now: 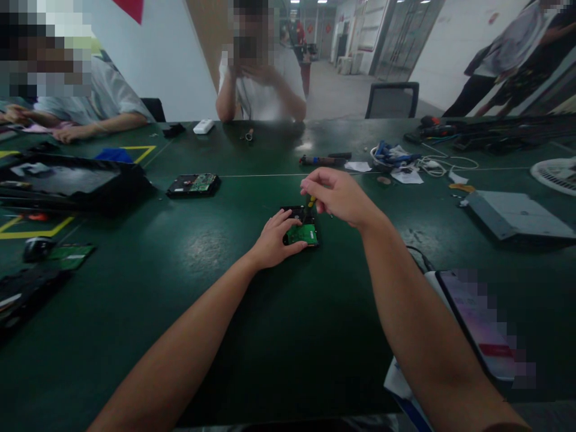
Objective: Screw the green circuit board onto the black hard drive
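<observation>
A black hard drive [300,213] lies on the dark green table [288,336] with its green circuit board [302,234] facing up. My left hand [274,241] rests on the drive's left side and holds it down. My right hand [338,194] hovers just above the drive's far edge, fingers closed on a small screwdriver with a yellow handle [311,201], its tip pointing down at the drive.
A second hard drive [194,185] lies at the left, beside a black laptop [67,183]. A grey metal box [517,215] and a tablet [481,324] sit at the right. Cables and tools [405,159] lie beyond. Two people sit across the table.
</observation>
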A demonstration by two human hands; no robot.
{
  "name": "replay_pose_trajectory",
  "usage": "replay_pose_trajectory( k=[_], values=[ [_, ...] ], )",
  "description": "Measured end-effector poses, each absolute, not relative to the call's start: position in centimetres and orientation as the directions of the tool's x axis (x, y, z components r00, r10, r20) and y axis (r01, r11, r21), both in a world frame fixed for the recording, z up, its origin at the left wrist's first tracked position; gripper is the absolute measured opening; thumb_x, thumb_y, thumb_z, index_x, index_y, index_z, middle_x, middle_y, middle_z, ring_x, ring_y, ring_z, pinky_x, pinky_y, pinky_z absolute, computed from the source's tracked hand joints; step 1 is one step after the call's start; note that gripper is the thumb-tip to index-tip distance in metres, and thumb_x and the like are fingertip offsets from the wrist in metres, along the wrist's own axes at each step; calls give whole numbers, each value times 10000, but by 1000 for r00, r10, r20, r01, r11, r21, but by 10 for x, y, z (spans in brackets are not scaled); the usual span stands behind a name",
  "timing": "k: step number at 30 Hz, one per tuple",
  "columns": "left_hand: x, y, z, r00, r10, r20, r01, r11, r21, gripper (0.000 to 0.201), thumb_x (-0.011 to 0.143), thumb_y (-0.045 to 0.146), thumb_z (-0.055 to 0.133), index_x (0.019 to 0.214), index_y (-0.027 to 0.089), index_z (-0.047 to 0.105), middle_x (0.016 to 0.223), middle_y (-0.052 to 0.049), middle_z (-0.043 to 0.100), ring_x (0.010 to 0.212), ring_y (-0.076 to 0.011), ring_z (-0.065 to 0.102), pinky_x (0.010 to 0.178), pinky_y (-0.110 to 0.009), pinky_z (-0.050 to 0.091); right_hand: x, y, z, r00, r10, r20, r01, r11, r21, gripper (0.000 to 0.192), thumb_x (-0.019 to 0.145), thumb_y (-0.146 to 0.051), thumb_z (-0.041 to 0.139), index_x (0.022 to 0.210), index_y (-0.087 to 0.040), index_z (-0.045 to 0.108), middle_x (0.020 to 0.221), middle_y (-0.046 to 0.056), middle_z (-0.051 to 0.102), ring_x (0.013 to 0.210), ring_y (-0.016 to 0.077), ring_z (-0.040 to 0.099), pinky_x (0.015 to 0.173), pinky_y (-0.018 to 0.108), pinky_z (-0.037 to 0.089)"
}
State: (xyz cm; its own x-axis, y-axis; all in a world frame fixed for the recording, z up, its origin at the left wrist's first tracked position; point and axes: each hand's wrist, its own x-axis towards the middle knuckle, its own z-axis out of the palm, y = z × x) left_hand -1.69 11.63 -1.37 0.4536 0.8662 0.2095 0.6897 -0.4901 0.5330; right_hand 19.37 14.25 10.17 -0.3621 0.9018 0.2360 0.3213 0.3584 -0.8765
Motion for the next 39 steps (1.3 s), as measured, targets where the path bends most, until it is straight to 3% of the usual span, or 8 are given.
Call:
replay_pose_trajectory(
  k=[4,9,14,17,24,28,31,39],
  values=[
    [-17,117,-16,456,862,219,691,-499,524,571,891,547,708,1376,275,580,1683,-101,346,1597,-355,217,1269,-600,248,194,143,101,-413,883,223,266,352,-898,278,1014,-473,575,1020,-214,676,1068,69,718,652,114,611,545,277,485],
    [-17,117,-15,461,862,214,691,-499,523,573,894,547,702,1378,267,575,1684,-106,343,1597,-351,217,1276,-588,242,195,147,96,-426,876,225,244,351,-904,228,994,-389,603,1148,-237,675,1022,53,706,719,146,632,605,295,525],
    [-17,117,-15,458,863,214,692,-497,524,570,890,533,709,1377,270,572,1683,-107,343,1594,-354,226,1270,-596,252,195,151,93,-314,905,287,346,391,-853,232,880,-433,745,939,-224,665,967,59,695,868,198,626,699,321,517],
    [-17,117,-15,458,864,207,692,-493,528,568,891,539,704,1376,276,571,1685,-100,340,1594,-353,226,1271,-597,253,195,152,92,-286,916,282,374,378,-847,257,850,-433,770,909,-222,636,950,64,684,826,196,614,668,328,509],
    [-17,118,-15,461,864,201,694,-492,525,566,898,545,695,1377,270,573,1687,-102,337,1595,-355,222,1275,-590,250,191,147,94,-367,895,252,306,373,-876,298,945,-530,661,942,-232,644,907,38,689,631,134,583,569,302,481],
    [-17,117,-15,461,863,209,692,-496,524,572,897,544,698,1378,257,577,1678,-110,353,1594,-357,225,1273,-588,252,189,146,95,-375,908,187,266,299,-916,323,1015,-539,548,1032,-237,662,800,29,670,659,149,622,596,291,506],
    [-16,117,-15,459,864,208,692,-494,526,572,899,543,698,1378,255,578,1678,-112,353,1592,-358,229,1273,-589,251,191,147,97,-383,898,218,267,333,-904,276,1020,-488,554,1074,-248,679,818,23,665,675,150,621,599,293,493],
    [-16,116,-14,454,867,203,700,-489,520,563,897,554,696,1368,268,583,1681,-103,350,1591,-360,235,1271,-587,262,194,149,95,-246,927,284,368,361,-857,243,923,-431,693,856,-204,643,832,45,683,653,144,591,570,298,444]
  ],
)
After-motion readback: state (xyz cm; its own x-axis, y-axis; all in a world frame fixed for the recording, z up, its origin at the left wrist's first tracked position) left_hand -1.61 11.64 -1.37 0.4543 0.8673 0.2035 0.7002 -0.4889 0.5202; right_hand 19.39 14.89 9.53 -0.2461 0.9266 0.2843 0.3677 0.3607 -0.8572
